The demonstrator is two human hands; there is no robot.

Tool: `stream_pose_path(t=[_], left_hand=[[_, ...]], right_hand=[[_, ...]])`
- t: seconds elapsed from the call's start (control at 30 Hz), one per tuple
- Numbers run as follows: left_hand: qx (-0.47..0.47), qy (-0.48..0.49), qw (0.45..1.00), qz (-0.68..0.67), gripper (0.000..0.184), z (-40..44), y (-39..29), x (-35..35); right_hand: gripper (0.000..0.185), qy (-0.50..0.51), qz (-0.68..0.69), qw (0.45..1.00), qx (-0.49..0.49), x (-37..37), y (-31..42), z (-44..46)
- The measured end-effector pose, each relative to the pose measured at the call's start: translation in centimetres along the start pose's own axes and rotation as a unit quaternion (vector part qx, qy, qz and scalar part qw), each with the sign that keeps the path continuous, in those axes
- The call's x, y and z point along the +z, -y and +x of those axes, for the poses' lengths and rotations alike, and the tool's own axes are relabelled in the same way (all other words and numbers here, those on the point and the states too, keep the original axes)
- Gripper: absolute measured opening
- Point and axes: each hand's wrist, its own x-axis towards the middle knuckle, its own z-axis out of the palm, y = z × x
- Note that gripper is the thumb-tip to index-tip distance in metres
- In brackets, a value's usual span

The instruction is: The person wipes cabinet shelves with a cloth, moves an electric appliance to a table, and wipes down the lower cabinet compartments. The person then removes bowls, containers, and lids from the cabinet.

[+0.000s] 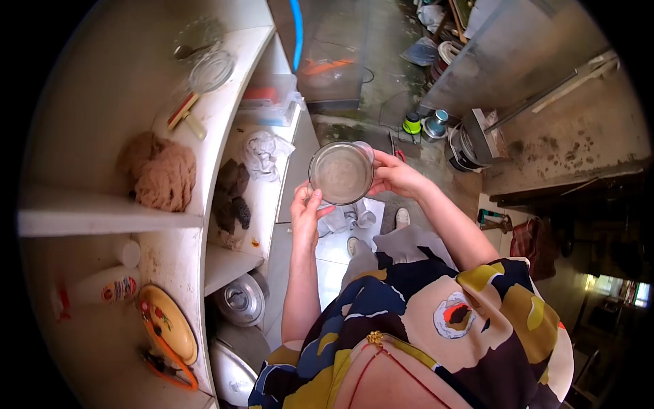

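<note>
A round clear glass dish is held up in front of my body, above the floor. My left hand grips its lower left edge, the thumb pressed on the rim. On the right side my right hand holds the dish, near a second clear rim or handle that sticks out at the upper right. Under the dish, whitish and clear items lie low down by my feet, partly hidden by it.
White shelves at the left hold a brown cloth, a glass lid, a brush, a white cloth, a yellow plate and metal pots. A green-lidded item and a bucket stand beyond.
</note>
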Motion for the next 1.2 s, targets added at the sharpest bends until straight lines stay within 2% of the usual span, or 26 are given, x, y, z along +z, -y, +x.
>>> stream_pose_path(t=[0.07,0.2,0.27,0.3,0.37,0.47,0.57,0.7,0.8,0.87,1.03,1.13,1.2], left_hand=[[0.008,0.006,1.000,0.010,0.016,1.1,0.5,1.1],[0.001,0.043,0.997,0.060,0.018,3.3,0.6,4.4],[-0.013,0.067,0.996,0.059,0.020,4.6,1.2,6.3],[-0.019,0.058,0.997,0.055,0.023,5.3,1.7,7.4],[-0.028,0.056,0.996,0.058,0.028,6.6,2.6,9.8],[-0.050,0.082,0.995,0.017,0.045,8.3,4.0,14.5],[-0.107,0.118,0.987,-0.011,0.049,10.5,4.8,19.1],[-0.128,0.150,0.980,-0.006,0.052,12.4,6.2,24.2],[-0.126,0.140,0.982,0.028,0.053,14.0,7.3,27.7],[-0.059,0.125,0.983,0.125,0.054,15.3,8.9,29.1],[-0.086,0.055,0.969,0.224,0.061,18.3,12.2,31.8],[-0.120,0.051,0.957,0.261,0.069,20.1,14.1,33.2],[-0.125,0.051,0.913,0.385,0.064,21.2,15.1,34.0]], right_hand=[[0.057,0.053,0.150,0.987,0.027,-1.6,0.4,-1.0],[0.054,0.016,0.182,0.983,0.037,-5.2,0.1,-0.8],[0.059,-0.058,0.100,0.993,0.018,-8.2,-1.4,0.3],[0.059,-0.064,0.105,0.992,0.016,-9.4,-1.5,0.2],[0.050,-0.068,0.190,0.979,-0.008,-11.6,-1.6,0.0],[0.056,-0.085,0.250,0.965,0.003,-15.1,-1.0,-1.0],[0.057,-0.130,0.275,0.953,0.000,-18.6,-0.1,-2.2],[0.057,-0.136,0.263,0.955,0.010,-24.1,0.7,-3.8],[0.059,-0.134,0.270,0.953,0.023,-27.5,1.2,-4.6],[0.060,-0.139,0.296,0.945,0.004,-28.9,1.2,-5.2],[0.058,-0.232,0.338,0.912,0.015,-31.4,-0.2,-5.0],[0.054,-0.289,0.364,0.885,0.023,-32.7,-1.2,-5.2],[0.049,-0.325,0.375,0.867,0.038,-33.3,-1.6,-5.3]])
